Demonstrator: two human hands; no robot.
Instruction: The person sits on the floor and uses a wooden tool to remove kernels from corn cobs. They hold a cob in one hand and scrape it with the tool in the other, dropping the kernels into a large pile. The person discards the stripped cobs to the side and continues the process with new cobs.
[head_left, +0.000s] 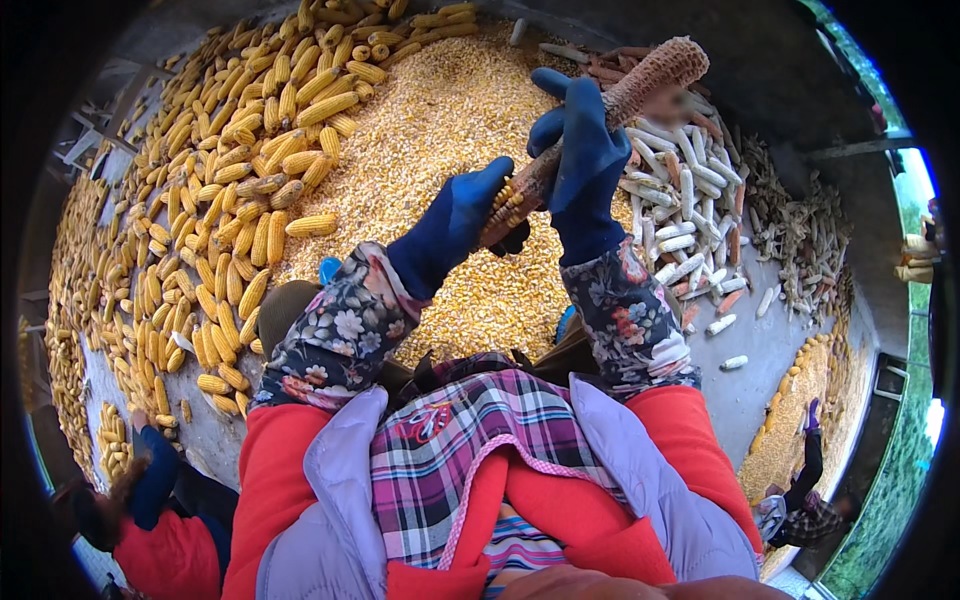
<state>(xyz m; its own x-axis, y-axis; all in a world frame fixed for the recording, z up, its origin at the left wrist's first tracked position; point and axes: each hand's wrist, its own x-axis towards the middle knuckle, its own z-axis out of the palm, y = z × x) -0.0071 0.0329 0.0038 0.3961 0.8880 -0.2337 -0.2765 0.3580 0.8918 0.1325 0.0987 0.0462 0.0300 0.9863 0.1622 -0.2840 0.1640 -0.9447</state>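
Observation:
Both my hands wear dark blue gloves and are raised over a heap of loose corn kernels. My left hand grips the lower end of a reddish corn cob, where a few rows of yellow kernels remain beside its thumb. My right hand is closed around the middle, some of its fingers extended. Beyond it a thick, bare reddish cob section slants up to the right. My right hand hides the join, so I cannot tell whether this is one cob or two.
Unshelled yellow ears of corn are piled to the left. Stripped white and reddish cobs lie to the right on the grey floor, near dry husks. One person is at lower left, another at lower right.

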